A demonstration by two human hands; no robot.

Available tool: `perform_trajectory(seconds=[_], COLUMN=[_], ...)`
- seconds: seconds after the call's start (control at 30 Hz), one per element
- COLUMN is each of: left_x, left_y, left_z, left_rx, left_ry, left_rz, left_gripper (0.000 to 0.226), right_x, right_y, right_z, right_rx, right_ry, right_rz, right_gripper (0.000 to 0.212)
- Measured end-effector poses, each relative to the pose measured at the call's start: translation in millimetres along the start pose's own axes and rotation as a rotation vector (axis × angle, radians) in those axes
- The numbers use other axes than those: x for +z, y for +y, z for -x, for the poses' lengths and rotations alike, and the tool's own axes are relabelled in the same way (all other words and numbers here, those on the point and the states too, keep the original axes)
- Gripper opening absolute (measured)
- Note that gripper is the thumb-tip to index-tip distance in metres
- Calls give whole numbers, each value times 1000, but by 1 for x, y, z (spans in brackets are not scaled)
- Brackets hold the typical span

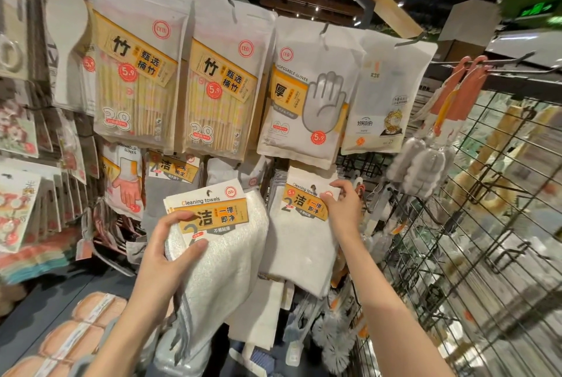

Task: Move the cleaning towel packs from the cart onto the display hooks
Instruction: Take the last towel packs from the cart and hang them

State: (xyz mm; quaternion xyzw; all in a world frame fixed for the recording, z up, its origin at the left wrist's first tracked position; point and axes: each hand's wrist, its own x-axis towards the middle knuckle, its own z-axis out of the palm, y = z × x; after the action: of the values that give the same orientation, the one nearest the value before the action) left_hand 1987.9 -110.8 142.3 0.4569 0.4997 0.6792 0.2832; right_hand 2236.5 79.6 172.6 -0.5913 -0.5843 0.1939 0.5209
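My left hand [170, 247] grips a stack of white cleaning towel packs [225, 242] with yellow "Cleaning towels" header cards, held up in front of the display. My right hand [342, 209] pinches the header card of another white towel pack [304, 242] that hangs at a display hook, its hole up near the hook's tip. The towel cloth droops below the card. The cart is out of view.
Above hang bamboo stick packs [137, 72], a disposable gloves pack [307, 96] and another white pouch [386, 96]. A wire grid rack [474, 239] with bottle brushes [425, 163] stands right. Household gloves [124, 182] hang left; orange sponges [82, 331] lie lower left.
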Motion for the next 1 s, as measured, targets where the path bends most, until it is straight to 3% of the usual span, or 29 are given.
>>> perform_trajectory(seconds=[0.23, 0.6, 0.87, 1.0], left_x=[2, 10, 11, 13], left_y=[2, 11, 10, 11], left_z=[2, 5, 6, 8], left_rx=[-25, -23, -8, -5], left_ry=[-21, 23, -6, -23], left_rz=[-2, 57, 36, 36], left_gripper=[43, 58, 85, 83], right_x=[5, 9, -8, -18], right_y=[-3, -5, -4, -11], right_z=[-10, -13, 3, 18], right_rx=[14, 11, -66, -138], right_ry=[60, 98, -1, -2], right_rz=[151, 195, 184, 207], right_gripper=[27, 28, 35, 34])
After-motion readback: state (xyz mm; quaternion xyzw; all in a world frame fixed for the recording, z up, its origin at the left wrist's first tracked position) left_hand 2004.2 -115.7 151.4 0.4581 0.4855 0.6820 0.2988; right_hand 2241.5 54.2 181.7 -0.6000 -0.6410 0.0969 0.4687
